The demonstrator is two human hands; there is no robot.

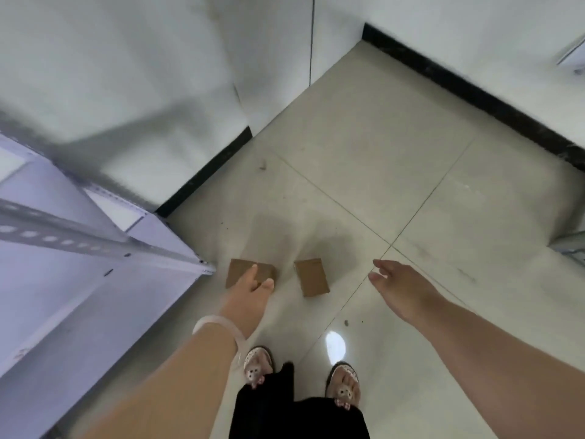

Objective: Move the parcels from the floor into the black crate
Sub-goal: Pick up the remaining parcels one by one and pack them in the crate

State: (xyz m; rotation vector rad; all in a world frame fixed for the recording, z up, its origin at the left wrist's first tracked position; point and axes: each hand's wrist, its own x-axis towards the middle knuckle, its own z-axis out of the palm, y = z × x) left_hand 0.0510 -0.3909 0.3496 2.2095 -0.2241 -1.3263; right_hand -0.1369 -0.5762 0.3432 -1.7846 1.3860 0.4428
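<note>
Plainly the task is barely begun: nothing is lifted yet, and the black crate is not in view. Nearest, the person's sandalled feet (257, 365) stand on the tiled floor (411, 185). Ahead of them the left hand (250, 289) reaches over the left parcel (240, 268), fingers loosely spread and gripping nothing. Whether it touches the cardboard is hard to tell through the blur. The right hand (399, 286) hangs open above bare tile, holding nothing, well right of the right parcel (311, 277). Both parcels lie flat just beyond the feet, apart from each other. The right one's long axis runs away from the person, its far end leaning slightly left. The left one seems to lie crosswise, just beside the foot of a metal shelf (95, 248).
</note>
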